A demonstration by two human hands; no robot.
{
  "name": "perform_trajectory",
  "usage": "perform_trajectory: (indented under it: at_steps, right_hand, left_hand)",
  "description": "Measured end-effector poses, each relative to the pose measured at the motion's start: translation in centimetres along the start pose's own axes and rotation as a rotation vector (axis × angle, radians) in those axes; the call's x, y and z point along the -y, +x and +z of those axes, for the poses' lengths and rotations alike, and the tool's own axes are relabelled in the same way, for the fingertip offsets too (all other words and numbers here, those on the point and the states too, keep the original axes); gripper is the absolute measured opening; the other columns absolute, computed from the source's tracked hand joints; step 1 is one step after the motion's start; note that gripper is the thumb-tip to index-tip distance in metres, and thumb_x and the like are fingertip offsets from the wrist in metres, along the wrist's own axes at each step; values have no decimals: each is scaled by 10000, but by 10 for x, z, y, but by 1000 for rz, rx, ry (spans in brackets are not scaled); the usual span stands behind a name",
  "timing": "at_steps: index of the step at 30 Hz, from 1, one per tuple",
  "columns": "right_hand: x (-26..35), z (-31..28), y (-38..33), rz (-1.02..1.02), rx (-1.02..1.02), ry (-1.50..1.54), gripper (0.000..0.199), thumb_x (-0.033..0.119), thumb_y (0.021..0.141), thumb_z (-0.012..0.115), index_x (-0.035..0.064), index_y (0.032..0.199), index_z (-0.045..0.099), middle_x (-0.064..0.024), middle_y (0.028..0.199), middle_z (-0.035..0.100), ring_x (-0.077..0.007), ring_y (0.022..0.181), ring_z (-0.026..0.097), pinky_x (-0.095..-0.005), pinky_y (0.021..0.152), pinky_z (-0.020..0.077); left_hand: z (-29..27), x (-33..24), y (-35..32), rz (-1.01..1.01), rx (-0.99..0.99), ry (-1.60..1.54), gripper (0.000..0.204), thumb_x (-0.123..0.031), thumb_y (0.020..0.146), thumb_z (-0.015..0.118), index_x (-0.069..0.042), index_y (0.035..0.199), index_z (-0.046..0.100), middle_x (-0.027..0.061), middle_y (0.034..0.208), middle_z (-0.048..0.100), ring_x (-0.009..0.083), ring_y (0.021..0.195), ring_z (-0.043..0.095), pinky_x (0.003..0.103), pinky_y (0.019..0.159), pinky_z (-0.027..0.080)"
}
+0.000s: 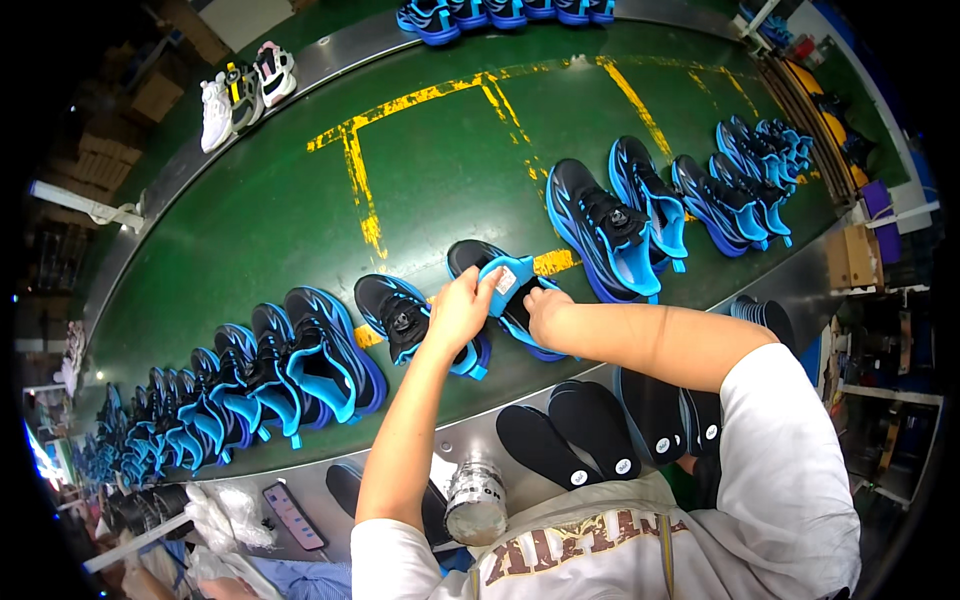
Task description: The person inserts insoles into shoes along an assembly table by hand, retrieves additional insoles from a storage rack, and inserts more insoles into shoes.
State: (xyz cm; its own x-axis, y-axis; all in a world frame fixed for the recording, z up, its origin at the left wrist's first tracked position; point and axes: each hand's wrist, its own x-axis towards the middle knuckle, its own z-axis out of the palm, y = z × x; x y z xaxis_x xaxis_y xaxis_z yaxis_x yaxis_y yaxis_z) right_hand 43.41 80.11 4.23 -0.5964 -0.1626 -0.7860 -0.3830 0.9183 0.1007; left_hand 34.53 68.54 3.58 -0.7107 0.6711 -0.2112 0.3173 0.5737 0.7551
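Note:
A black and blue sneaker (470, 254) lies on the green work surface in front of me, toe pointing away. My left hand (462, 312) pinches its light-blue tongue (512, 278), which is pulled up and bears a small white label. At the shoe's opening is my right hand (550, 316), its fingers curled and reaching partly inside; their tips are hidden, and I cannot see what they grip. Just left of this shoe, close to my left forearm, stands another sneaker (402, 318) with a round dial on its lacing.
Rows of matching sneakers stand left (325, 350) and right (600, 225). Black insoles (590, 425) lie on the metal ledge (470, 425) near my body, beside a round container (476, 505) and a power strip (295, 515). More shoes (245, 92) sit on the far rim.

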Motion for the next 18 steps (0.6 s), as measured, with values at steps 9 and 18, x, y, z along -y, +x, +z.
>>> perform_trajectory:
  at_steps: [9,18]
  right_hand:
    - [-11,-11,-22,-164,-156,9,340,233,830,410,50,1043,601,-122,1030,599,-234,1048,515,-341,961,287]
    - [7,27,-42,-36,-272,466,523,396,810,319,-12,915,628,-155,837,632,-263,926,572,-362,1047,154]
  left_hand:
    - [13,-9,1,266,-362,211,435,-369,732,624,-30,966,486,153,764,572,311,703,581,407,625,432]
    - [18,-16,-1,484,-135,700,274,-300,786,567,-45,796,465,117,718,518,306,581,559,401,528,440]
